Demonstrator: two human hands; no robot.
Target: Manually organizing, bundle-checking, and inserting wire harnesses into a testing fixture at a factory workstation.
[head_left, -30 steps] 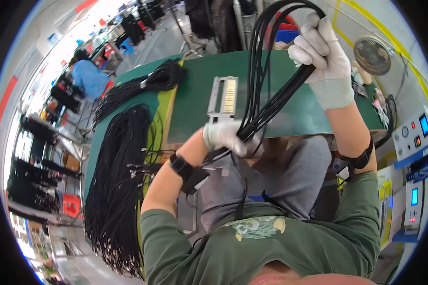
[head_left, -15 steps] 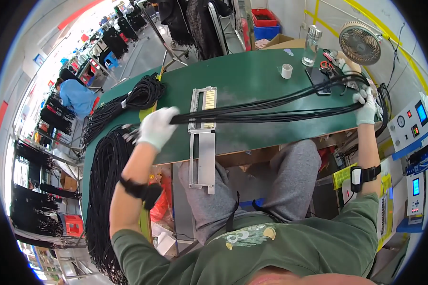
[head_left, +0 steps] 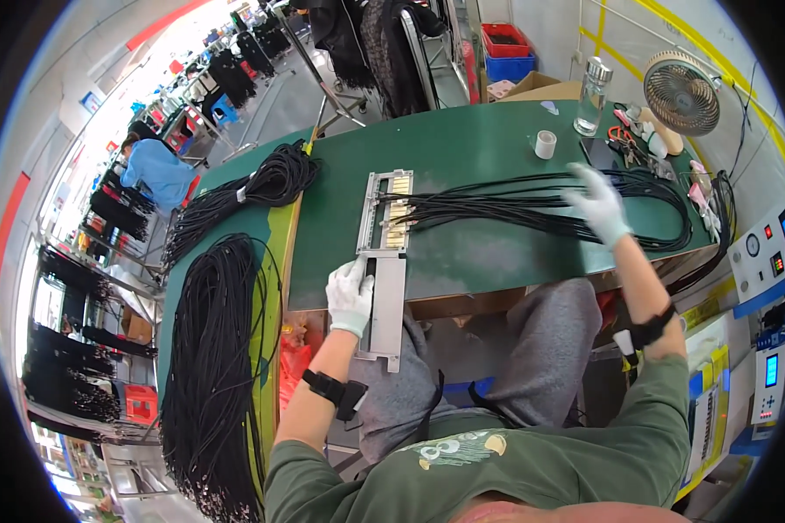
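Observation:
A bundle of black cables point(head_left: 497, 204) lies across the green table, its ends on a metal fixture point(head_left: 387, 301) with a row of brass-coloured blocks point(head_left: 399, 209). The far part of the bundle loops round at the right. My left hand point(head_left: 351, 296), in a white glove, has its fingers curled on the fixture's left rail, just below the cable ends. My right hand point(head_left: 597, 205), also gloved and a little blurred, is over the cables right of the middle, fingers stretched out and holding nothing. The fixture's lower part juts past the table's front edge above my lap.
Two more black cable bundles lie at the left, one tied point(head_left: 270, 179) and one long and loose point(head_left: 214, 349). A tape roll point(head_left: 545, 145), glass bottle point(head_left: 592, 98), phone point(head_left: 598, 153) and fan point(head_left: 681, 92) are at the back right. Control boxes point(head_left: 761, 253) stand on the right.
My left hand has let go of the cable ends, now on the fixture, and moved down to its rail. My right hand has released the looped end and moved left; the cables now lie down.

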